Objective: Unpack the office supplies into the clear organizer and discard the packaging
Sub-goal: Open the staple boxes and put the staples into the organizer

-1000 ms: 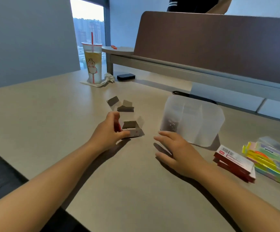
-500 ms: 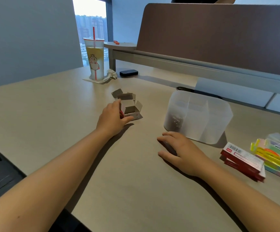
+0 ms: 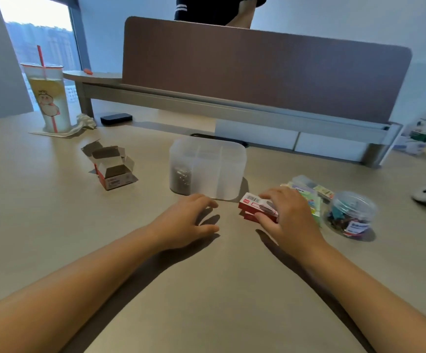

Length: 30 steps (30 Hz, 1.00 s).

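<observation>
Head view: right hand [image 3: 289, 215] grips the upper of two stacked red-and-white boxes [image 3: 254, 203], fingers curled over its top and thumb at its near side, just right of the clear organizer [image 3: 208, 168] on the desk [image 3: 207, 289]. Left hand [image 3: 184, 222] hovers near the organizer's front, fingers loosely curled, holding nothing. Small metal pieces fill the organizer's left compartment. An emptied, opened carton [image 3: 112, 168] lies to the left, well apart. A round clear jar [image 3: 350, 214] and colourful packets [image 3: 313, 191] sit beyond the right hand.
</observation>
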### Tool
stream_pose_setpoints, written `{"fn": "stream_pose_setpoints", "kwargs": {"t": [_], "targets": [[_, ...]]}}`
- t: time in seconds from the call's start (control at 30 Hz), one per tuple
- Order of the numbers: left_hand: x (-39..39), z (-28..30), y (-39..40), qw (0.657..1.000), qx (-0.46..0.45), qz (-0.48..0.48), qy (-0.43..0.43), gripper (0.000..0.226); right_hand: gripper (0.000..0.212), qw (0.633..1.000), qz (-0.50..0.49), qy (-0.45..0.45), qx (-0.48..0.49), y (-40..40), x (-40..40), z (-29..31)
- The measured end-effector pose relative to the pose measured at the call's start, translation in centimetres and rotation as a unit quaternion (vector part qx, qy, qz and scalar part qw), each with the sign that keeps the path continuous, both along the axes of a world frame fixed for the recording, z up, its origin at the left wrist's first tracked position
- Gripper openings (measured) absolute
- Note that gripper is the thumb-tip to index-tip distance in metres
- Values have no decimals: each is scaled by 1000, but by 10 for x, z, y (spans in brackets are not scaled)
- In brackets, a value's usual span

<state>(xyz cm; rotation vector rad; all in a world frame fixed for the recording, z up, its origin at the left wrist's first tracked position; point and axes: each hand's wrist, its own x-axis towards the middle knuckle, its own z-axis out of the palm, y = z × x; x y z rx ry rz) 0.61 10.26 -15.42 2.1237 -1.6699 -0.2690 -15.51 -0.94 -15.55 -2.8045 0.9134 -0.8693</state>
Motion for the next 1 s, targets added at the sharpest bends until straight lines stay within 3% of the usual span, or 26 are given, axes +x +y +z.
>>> {"fn": "stream_pose_setpoints", "kwargs": {"t": [0.1,0.2,0.4,0.47,0.57,0.7,1.0], "targets": [[-10,1,-11,1000,2,-8,20,49,44,996,-55,59,34,-11,-6,0],[-14,1,-15,999,-9,-3,43,50,39,996,-40,76,26,-15,-8,-2],[-10,-3,-14,984,-73,8,161,55,31,991,76,-51,102,0,-10,4],[-9,-2,-11,977,-96,-7,189,54,26,974,118,-110,162,10,-7,6],[-7,0,-5,968,-116,-47,219,39,39,945,154,-161,239,20,0,8],[-2,0,-1,945,-162,-71,276,31,38,909,143,-242,309,20,5,3],[-1,-1,-2,922,-184,-64,336,30,22,899,145,-268,313,19,10,0]]}}
